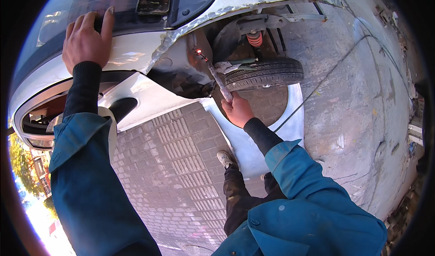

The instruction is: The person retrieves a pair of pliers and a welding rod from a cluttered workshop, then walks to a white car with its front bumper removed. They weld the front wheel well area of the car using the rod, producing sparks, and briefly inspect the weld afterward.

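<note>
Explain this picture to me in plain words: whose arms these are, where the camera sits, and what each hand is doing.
There is one picture, taken by a wide fisheye camera worn on a person's head and looking down, so straight edges bend near the rim. The two arms in blue sleeves are that person's own.

The left hand rests flat on the white car body, near the windscreen edge. The right hand grips a long metal tool, whose far tip glows red inside the open wheel arch. Beside it are the tyre and an orange spring. A loose white fender panel lies on the paving by the person's shoe.
</note>
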{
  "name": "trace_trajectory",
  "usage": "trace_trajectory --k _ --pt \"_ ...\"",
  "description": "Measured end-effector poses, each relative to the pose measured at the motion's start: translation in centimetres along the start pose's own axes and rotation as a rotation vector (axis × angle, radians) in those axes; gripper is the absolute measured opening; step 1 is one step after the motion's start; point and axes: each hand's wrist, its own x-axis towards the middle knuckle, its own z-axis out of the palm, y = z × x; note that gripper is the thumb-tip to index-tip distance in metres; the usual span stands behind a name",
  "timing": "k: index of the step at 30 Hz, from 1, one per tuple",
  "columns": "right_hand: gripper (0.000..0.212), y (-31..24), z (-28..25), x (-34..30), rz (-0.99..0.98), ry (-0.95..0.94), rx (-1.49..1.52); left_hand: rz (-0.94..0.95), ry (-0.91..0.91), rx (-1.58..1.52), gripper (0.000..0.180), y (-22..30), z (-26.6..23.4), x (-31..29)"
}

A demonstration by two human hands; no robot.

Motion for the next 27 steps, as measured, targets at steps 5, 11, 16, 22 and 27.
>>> trace_trajectory --k 5,11,16,22,27 --pt "0.033 -0.04 0.09 0.12 -0.001 0.0 -0.02 0.011 0.001 0.001 0.06 -0.1 0.04 0.04" --pt "0.032 -0.27 -0.26 0.12 0.008 -0.011 -0.031 0.025 0.013 -0.005 0.06 -0.26 0.23 0.1" --pt "0.032 -0.58 -0.32 0.29 0.016 -0.018 -0.038 0.021 0.019 -0.007 0.059 -0.18 0.2 -0.04" --pt "0.033 -0.29 -0.37 0.33 -0.004 -0.023 -0.053 0.012 0.0 -0.021 0.059 -0.1 0.02 0.03" --pt "0.035 -0.13 0.0 0.49 0.016 -0.009 -0.049 0.015 0.005 -0.015 0.06 -0.08 0.03 0.05"
